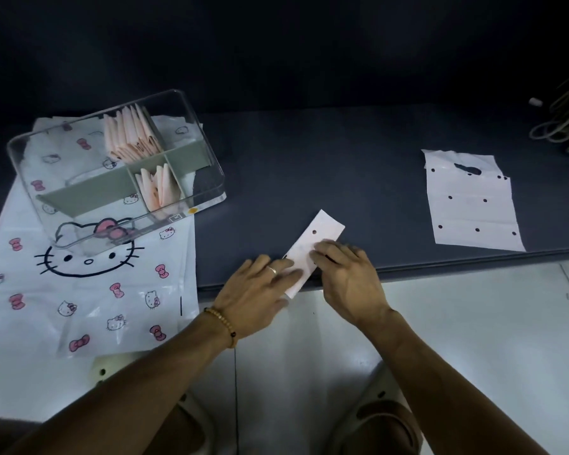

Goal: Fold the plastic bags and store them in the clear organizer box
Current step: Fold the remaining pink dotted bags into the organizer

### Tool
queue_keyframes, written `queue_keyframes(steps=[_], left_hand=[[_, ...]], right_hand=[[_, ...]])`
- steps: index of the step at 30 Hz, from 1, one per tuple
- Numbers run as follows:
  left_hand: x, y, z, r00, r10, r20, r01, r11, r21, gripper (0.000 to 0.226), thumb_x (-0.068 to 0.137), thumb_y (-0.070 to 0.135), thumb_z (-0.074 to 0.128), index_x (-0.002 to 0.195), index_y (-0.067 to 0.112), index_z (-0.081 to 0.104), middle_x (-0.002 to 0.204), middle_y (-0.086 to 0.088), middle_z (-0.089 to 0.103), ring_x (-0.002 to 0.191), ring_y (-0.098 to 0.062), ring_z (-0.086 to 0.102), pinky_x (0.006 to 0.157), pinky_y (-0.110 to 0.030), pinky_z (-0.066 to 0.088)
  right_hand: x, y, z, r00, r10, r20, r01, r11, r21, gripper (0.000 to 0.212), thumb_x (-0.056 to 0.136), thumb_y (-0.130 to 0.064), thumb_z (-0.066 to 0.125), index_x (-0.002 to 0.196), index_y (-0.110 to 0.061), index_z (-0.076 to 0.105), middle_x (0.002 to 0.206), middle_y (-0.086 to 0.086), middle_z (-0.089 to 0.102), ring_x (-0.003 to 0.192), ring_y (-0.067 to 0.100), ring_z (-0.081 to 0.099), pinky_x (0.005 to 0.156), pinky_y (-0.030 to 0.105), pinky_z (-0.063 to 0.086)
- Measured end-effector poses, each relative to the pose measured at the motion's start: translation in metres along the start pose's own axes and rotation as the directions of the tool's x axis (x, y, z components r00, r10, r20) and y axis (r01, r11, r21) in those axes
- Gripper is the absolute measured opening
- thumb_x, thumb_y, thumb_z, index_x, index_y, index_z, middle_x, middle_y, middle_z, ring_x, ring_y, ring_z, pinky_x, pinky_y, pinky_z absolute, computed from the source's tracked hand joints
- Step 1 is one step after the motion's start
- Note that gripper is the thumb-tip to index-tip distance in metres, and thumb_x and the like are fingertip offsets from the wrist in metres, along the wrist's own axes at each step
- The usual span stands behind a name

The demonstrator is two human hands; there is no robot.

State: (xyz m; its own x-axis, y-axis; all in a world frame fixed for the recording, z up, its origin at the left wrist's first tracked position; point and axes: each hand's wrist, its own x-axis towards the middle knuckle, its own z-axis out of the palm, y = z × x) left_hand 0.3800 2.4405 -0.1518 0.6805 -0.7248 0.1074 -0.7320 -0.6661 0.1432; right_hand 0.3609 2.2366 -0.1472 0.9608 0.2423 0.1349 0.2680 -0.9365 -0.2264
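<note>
A white dotted plastic bag folded into a narrow strip [321, 233] lies at the front edge of the dark mat. My left hand [260, 290] lies flat on the strip's near end, its fingers straight. My right hand [345, 277] presses its fingertips on the middle of the strip. The clear organizer box [207, 165] stands at the left, with green dividers and folded pink bags [130, 133] in two compartments. A second white dotted bag [470, 201] lies spread flat at the right.
A large white cat-print bag [89, 284] lies under the box and spreads toward me at the left. Coiled cords [565, 123] lie at the far right. The dark mat [309, 159] ends just past my hands, with pale floor [473, 323] below.
</note>
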Motion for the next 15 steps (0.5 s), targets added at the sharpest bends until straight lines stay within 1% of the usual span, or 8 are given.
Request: queue_keyframes(steps=[2, 3, 5, 8, 10, 12, 13, 15], left_hand=[[0.008, 0.003, -0.004, 0.999, -0.01, -0.044, 0.009, 0.999, -0.036, 0.04, 0.067, 0.014, 0.08, 0.105, 0.018, 0.071, 0.109, -0.004, 0.067, 0.085, -0.026, 0.063, 0.072, -0.035, 0.056], [0.013, 0.005, -0.006, 0.998, -0.017, -0.059, 0.014, 0.998, -0.057, 0.029, 0.071, 0.01, 0.077, 0.099, 0.016, 0.073, 0.101, -0.005, 0.069, 0.082, -0.028, 0.062, 0.069, -0.036, 0.056], [0.023, 0.01, -0.012, 0.994, -0.095, -0.044, 0.087, 0.984, -0.157, 0.011, 0.086, 0.015, 0.065, 0.094, 0.014, 0.072, 0.088, -0.006, 0.068, 0.08, -0.028, 0.06, 0.067, -0.037, 0.055], [0.038, 0.011, -0.014, 0.938, -0.341, 0.059, 0.34, 0.874, -0.347, 0.021, 0.096, 0.03, 0.05, 0.09, 0.017, 0.066, 0.084, -0.006, 0.067, 0.079, -0.026, 0.061, 0.066, -0.034, 0.051], [0.047, 0.01, -0.014, 0.88, -0.453, 0.142, 0.461, 0.744, -0.483, 0.022, 0.092, 0.036, 0.055, 0.08, 0.018, 0.059, 0.08, -0.004, 0.067, 0.073, -0.024, 0.061, 0.065, -0.034, 0.051], [0.054, 0.006, -0.013, 0.813, -0.541, 0.217, 0.551, 0.592, -0.588, 0.019, 0.083, 0.034, 0.067, 0.079, 0.016, 0.061, 0.073, 0.001, 0.068, 0.069, -0.02, 0.062, 0.063, -0.032, 0.052], [0.056, 0.004, -0.012, 0.789, -0.562, 0.247, 0.578, 0.544, -0.609, 0.017, 0.081, 0.032, 0.069, 0.078, 0.017, 0.062, 0.071, 0.002, 0.068, 0.067, -0.018, 0.062, 0.062, -0.031, 0.052], [0.06, 0.002, -0.009, 0.784, -0.559, 0.269, 0.593, 0.548, -0.59, 0.023, 0.084, 0.028, 0.068, 0.066, 0.019, 0.055, 0.062, 0.004, 0.062, 0.059, -0.016, 0.058, 0.059, -0.029, 0.049]], right_hand=[[-0.003, 0.0, -0.003, 0.999, 0.0, 0.043, -0.001, 1.0, 0.026, 0.035, 0.07, 0.0, 0.068, 0.105, -0.007, 0.071, 0.122, 0.007, 0.066, 0.115, 0.026, 0.061, 0.092, 0.041, 0.049], [-0.004, -0.001, -0.004, 0.999, 0.012, 0.048, -0.014, 0.999, 0.049, 0.034, 0.072, -0.001, 0.068, 0.105, -0.007, 0.071, 0.124, 0.006, 0.065, 0.116, 0.025, 0.061, 0.091, 0.041, 0.05], [-0.005, -0.008, -0.004, 0.998, 0.054, 0.014, -0.056, 0.991, 0.121, 0.028, 0.075, -0.006, 0.069, 0.103, -0.01, 0.072, 0.117, 0.005, 0.068, 0.109, 0.026, 0.063, 0.085, 0.038, 0.053], [-0.003, -0.02, -0.002, 0.981, 0.184, -0.058, -0.168, 0.962, 0.215, 0.012, 0.081, -0.012, 0.071, 0.093, -0.012, 0.074, 0.092, 0.002, 0.072, 0.082, 0.023, 0.064, 0.064, 0.031, 0.055], [0.0, -0.021, 0.0, 0.943, 0.327, -0.059, -0.302, 0.917, 0.263, 0.008, 0.088, -0.017, 0.066, 0.089, -0.013, 0.072, 0.084, 0.004, 0.071, 0.075, 0.022, 0.061, 0.058, 0.029, 0.051], [0.005, -0.016, 0.002, 0.892, 0.451, 0.021, -0.431, 0.836, 0.339, 0.013, 0.093, -0.02, 0.06, 0.088, -0.011, 0.068, 0.078, 0.004, 0.067, 0.067, 0.021, 0.059, 0.058, 0.03, 0.049], [0.008, -0.013, 0.001, 0.865, 0.497, 0.074, -0.482, 0.78, 0.399, 0.014, 0.093, -0.02, 0.06, 0.086, -0.01, 0.066, 0.074, 0.002, 0.064, 0.061, 0.016, 0.056, 0.056, 0.028, 0.047], [0.017, -0.007, -0.001, 0.811, 0.561, 0.166, -0.569, 0.69, 0.448, 0.016, 0.092, -0.02, 0.063, 0.079, -0.01, 0.064, 0.068, -0.004, 0.059, 0.055, 0.005, 0.051, 0.054, 0.016, 0.04]])
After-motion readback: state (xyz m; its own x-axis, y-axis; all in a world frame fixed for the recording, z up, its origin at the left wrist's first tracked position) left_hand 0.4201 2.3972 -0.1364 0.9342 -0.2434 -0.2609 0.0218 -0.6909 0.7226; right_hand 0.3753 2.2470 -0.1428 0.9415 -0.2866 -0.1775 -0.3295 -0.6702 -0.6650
